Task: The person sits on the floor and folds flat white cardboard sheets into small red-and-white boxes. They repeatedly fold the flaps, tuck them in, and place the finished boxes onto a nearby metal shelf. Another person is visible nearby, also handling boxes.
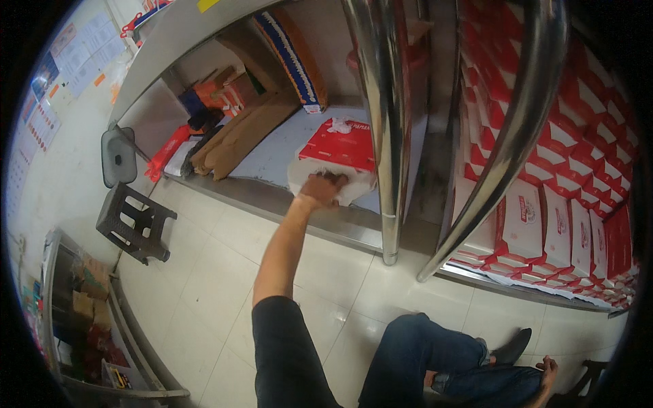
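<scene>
My left hand (322, 191), at the end of a dark sleeve, reaches down to a white sheet-like stack (357, 187) on a low shelf (265, 158). Its fingers are curled and blurred against the stack, so a grip cannot be made out. Just behind lies a flat red printed piece (336, 145), perhaps a box panel, bearing white writing. A crumpled white scrap (341, 125) rests on top of it. My right hand (548, 370) is low at the far right, beside my jeans-covered knee (515, 382). Nothing is visible in it, though its fingers are small and partly curled.
Steel posts (390, 204) and a slanted steel tube (490, 194) stand right of my left hand. Red-and-white cartons (520, 214) are stacked beyond them. Folded brown cardboard (245, 137) lies left on the shelf. A dark plastic stool (135, 222) stands on the tiled floor.
</scene>
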`<state>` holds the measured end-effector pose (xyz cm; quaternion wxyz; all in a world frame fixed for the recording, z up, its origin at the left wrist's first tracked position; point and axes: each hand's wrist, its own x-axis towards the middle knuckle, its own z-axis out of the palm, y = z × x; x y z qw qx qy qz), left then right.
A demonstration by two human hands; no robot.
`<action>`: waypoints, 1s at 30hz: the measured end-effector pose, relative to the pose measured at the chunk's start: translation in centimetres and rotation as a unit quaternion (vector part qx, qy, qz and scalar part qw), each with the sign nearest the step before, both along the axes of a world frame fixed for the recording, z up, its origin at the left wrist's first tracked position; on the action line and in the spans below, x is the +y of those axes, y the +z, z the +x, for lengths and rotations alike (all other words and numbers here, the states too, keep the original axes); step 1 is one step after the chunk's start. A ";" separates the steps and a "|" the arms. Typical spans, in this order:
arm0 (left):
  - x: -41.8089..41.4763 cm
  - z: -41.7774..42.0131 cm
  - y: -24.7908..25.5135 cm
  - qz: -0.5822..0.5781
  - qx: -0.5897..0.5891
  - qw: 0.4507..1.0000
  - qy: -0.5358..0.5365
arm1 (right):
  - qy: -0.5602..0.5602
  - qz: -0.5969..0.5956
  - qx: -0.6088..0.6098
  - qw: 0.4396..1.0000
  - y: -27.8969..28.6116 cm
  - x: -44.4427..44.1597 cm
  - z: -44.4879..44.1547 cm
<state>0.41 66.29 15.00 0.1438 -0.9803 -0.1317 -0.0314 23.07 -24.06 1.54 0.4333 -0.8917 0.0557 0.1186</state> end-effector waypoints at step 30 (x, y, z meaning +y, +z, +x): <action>3.5 0.3 11.3 -0.123 -0.137 0.983 -0.003 | -0.059 -0.037 -0.016 0.997 1.2 1.8 -1.6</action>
